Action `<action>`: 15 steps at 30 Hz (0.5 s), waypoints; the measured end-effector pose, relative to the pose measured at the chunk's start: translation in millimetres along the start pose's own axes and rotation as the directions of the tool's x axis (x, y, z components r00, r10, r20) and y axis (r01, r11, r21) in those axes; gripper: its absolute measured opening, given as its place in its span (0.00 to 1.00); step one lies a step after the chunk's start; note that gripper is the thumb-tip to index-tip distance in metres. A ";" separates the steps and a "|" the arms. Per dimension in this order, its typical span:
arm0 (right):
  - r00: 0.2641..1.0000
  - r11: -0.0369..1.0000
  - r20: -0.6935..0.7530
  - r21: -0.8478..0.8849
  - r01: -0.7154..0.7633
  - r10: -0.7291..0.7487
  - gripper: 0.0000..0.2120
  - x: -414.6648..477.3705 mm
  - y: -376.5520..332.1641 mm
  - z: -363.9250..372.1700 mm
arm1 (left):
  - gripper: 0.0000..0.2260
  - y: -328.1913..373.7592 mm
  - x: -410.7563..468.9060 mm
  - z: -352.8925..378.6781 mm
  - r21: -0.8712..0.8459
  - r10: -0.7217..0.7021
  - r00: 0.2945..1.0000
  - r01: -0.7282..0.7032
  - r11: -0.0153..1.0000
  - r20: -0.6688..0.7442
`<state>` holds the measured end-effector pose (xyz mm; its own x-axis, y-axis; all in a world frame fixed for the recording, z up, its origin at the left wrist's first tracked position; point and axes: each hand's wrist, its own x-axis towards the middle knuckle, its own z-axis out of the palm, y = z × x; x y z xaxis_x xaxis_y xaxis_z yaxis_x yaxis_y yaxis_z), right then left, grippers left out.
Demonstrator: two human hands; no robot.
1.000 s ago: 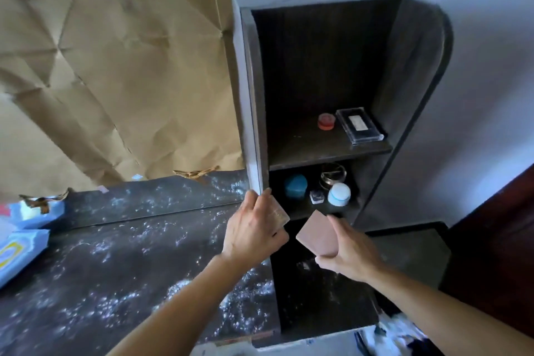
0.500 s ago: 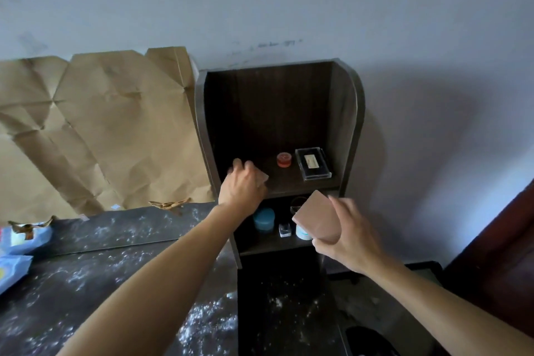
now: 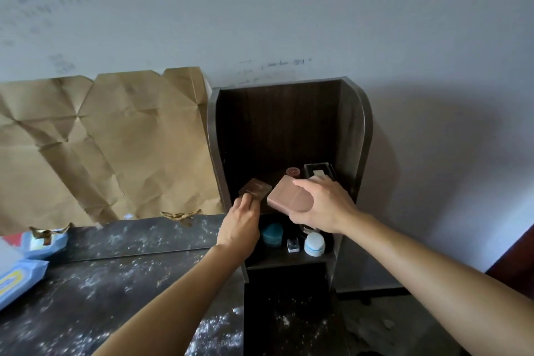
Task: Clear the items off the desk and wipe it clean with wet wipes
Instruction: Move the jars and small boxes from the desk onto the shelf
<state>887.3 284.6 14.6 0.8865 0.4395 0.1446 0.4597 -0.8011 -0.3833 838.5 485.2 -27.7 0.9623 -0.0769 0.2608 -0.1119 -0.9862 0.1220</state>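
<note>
A dark wooden shelf unit (image 3: 357,130) stands at the right end of the dusty dark desk (image 3: 86,283). My left hand (image 3: 241,225) pinches the near edge of a small brown square case (image 3: 255,188) that lies on the upper shelf's left side. My right hand (image 3: 323,205) grips a larger pink flat case (image 3: 289,195) and holds it at the upper shelf's front, beside the brown one. Blue wet-wipe packs (image 3: 20,277) lie at the desk's far left.
On the upper shelf behind my hands sit a red round tin (image 3: 293,172) and a clear box (image 3: 319,172). The lower shelf holds a teal jar (image 3: 271,234), a small cube (image 3: 292,244) and a white-blue jar (image 3: 314,243). Brown paper (image 3: 101,147) covers the wall behind the desk.
Both hands rose from the desk edge to the upper shelf. The brown case now rests on the shelf under my left fingers. The pink case moved up and in to the shelf front.
</note>
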 end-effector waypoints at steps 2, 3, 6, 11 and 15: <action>0.997 1.000 0.073 -0.010 -0.024 0.024 0.38 14.6 -3.8 2.1 | 0.25 -3.5 -5.2 -3.4 0.001 0.040 0.999 -0.040 0.999 0.015; 0.994 0.999 0.106 -0.020 -0.028 0.030 0.38 20.8 -5.1 3.2 | 0.26 -3.9 -7.3 -5.4 0.015 0.059 0.998 -0.059 0.998 0.034; 0.986 0.999 0.164 -0.045 -0.012 0.020 0.37 38.2 -9.0 7.0 | 0.30 -7.3 -10.4 -5.5 0.017 0.088 0.996 -0.089 0.996 0.029; 0.970 0.999 0.244 -0.030 0.012 -0.004 0.38 58.1 -18.1 10.6 | 0.27 -14.9 -17.4 0.1 -0.077 0.102 0.995 -0.101 0.992 0.004; 0.977 0.996 0.212 -0.089 0.024 -0.004 0.35 63.6 -17.4 13.5 | 0.21 -22.9 -26.0 0.3 -0.135 0.084 0.989 -0.101 0.986 -0.123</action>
<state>935.1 332.0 18.2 0.8532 0.5192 -0.0504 0.4835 -0.8234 -0.2970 816.1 509.8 -37.6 0.9115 -0.1409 0.3863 -0.2405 -0.9447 0.2231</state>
